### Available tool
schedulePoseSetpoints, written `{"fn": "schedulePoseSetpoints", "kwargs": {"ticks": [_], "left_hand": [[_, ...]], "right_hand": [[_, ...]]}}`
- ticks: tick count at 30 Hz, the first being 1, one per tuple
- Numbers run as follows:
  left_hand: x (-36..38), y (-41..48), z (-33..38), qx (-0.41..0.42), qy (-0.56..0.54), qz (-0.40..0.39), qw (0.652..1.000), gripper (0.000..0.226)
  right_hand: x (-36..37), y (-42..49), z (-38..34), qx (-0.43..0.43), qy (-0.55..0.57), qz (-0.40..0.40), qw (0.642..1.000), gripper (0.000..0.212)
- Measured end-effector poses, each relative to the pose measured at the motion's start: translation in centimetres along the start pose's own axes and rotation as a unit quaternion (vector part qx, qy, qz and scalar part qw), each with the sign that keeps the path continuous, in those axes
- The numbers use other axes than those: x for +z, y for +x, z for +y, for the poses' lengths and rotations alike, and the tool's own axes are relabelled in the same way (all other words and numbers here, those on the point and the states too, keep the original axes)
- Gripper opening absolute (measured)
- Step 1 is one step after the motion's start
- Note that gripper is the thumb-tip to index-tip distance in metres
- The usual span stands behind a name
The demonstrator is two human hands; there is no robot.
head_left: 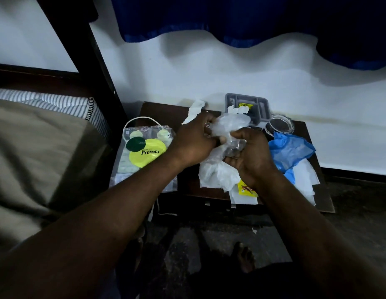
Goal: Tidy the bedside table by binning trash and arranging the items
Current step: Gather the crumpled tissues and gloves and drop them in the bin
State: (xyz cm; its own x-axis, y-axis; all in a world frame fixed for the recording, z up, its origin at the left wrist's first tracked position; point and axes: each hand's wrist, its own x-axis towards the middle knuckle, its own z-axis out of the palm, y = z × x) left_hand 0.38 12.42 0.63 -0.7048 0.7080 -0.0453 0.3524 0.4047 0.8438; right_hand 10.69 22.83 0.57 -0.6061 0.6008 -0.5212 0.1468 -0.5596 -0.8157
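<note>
Head view: both hands work above the dark brown wooden bedside table [161, 113].

Left hand [194, 141]: fingers curl over the top of a crumpled clear plastic wrapper [229, 124] and grip it.

Right hand [253, 155]: fingers curl under the same wrapper and the thumb pinches it. Something dark sits inside the plastic at the palm; identity unclear.

The wrapper is held just above the table's middle, over a crumpled white plastic sheet [215, 174].

Step in hand, as judged: trash gathering, with the wrapper being balled up for binning. Arranging is not yet begun. A blue plastic bag [290, 149], a white tissue [196, 111] and a yellow sachet [246, 188] lie loose on the table.

Next move likely calls for 1 hand to hold the wad compressed and carry it left to the clear plastic carrier bag [144, 152] beside the table, probably the bin. Its mouth needs opening.

Writing: "Premia" in dark letters on the carrier bag's yellow disc; the smaller line above it is illegible. Print on the front sachet, and on a 2nd yellow sachet [244, 105] in the grey compartment tray [261, 111], is too small to read.
</note>
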Motion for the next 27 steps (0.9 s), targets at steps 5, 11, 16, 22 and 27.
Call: {"fn": "schedulePoseSetpoints", "kwargs": {"ticks": [5, 11, 16, 22, 27], "left_hand": [[0.6, 0.2, 0.5, 0.013, 0.028, 0.061, 0.998, 0.032], [1.9, -0.1, 1.1, 0.049, 0.035, 0.075, 0.995, 0.034], [3.0, -0.1, 1.2, 0.102, 0.002, -0.005, 0.995, 0.020], [2.6, 0.8, 1.1, 0.097, -0.065, -0.100, 0.988, 0.015], [0.0, 4.0, 0.2, -0.055, -0.299, -0.024, 0.952, 0.016]], "right_hand": [[-0.4, -1.0, -0.3, 0.016, -0.018, -0.032, 0.999, 0.057], [-1.4, -0.8, -0.4, 0.066, 0.152, -0.144, 0.976, 0.093], [-1.5, -0.7, -1.7, 0.044, 0.131, -0.062, 0.988, 0.049], [-1.2, 0.1, -2.0, -0.042, 0.061, 0.005, 0.997, 0.013], [-1.4, 0.6, -2.2, -0.135, -0.025, 0.072, 0.988, 0.026]]}}
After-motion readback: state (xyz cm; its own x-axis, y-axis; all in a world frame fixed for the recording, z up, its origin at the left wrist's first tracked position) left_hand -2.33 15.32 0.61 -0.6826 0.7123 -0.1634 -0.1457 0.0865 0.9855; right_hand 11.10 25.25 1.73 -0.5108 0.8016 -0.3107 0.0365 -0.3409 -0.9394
